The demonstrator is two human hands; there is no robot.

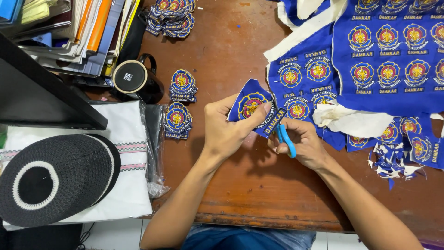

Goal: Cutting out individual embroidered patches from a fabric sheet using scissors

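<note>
— Two hands over the wooden desk [240, 180]; what has each got?
— The left hand [225, 132] pinches a blue embroidered patch piece [252, 105], thumb on its front, fingers closed behind it. The right hand [300, 144] is closed around blue-handled scissors [285, 139], blades hidden by the patch, so how far they gape I cannot tell.
— Where is that patch?
— Held above the desk's middle, just left of the blue patch sheet [388, 60].
— Anything else?
— Cut patch stacks [178, 119] left of the hands, a black mug [134, 78] far left, a knitted black cap [55, 178] near left, fabric scraps [391, 164] on the right
</note>
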